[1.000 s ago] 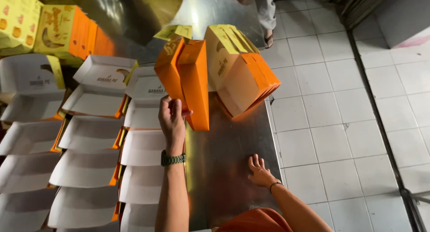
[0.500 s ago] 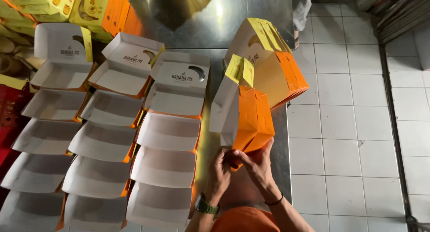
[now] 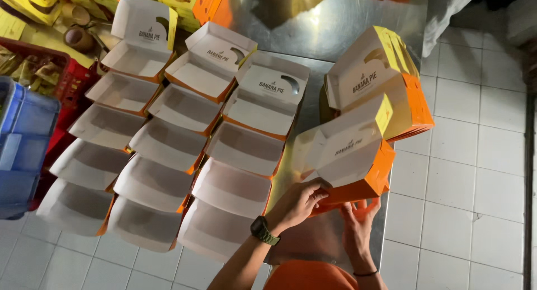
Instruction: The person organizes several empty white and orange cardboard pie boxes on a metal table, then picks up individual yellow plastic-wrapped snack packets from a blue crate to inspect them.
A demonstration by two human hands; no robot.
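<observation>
An opened orange-and-white cardboard box [image 3: 349,158] with a yellow-edged lid is held over the steel table [image 3: 335,21]. My left hand [image 3: 299,203], with a dark watch on its wrist, grips the box's near left wall. My right hand [image 3: 358,220] supports its orange underside from below. Behind it stands a stack of flat-folded orange and yellow boxes [image 3: 386,83], leaning to the right.
Three overlapping rows of open white box trays [image 3: 168,150] cover the table's left part. A blue crate [image 3: 22,150] and a red basket [image 3: 61,77] sit at the far left. Closed yellow and orange boxes [image 3: 190,1] stand at the back. White floor tiles [image 3: 470,172] lie on the right.
The folded box that both hands held upright has been spread open into a tray with its lid up. The view has shifted left, showing more of the trays.
</observation>
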